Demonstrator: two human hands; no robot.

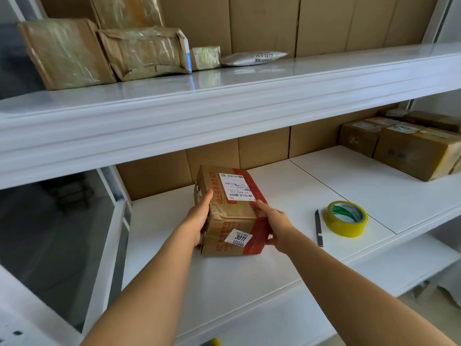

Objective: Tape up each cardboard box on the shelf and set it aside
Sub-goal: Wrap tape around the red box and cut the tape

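While both hands clasp the box [230, 211] from its 2 sides, it sits on the lower shelf [274, 265], left of middle, with its labelled top tilted a little toward the far wall. The left hand [198, 218] lies against the left face, fingers stretched up along the edge and the thumb side wrapped low round the near corner. The right hand [273, 224] has its fingers curled over the red-taped right edge. So each grip is closed on the box, neither one slack.

The step in hand looks like squaring the box up for taping. To do it well, I would set it flat with the crumpled near seam facing up and the flaps pressed level, because the cardboard there is dented and will spring open under loose tape. One hand should hold the flaps down while the other reaches right for the tape roll [347, 218], with the knife [318, 228] just left of it for the cut. Both lie near, so the box need not travel.

Other boxes [409, 148] stand well apart, at the far right.
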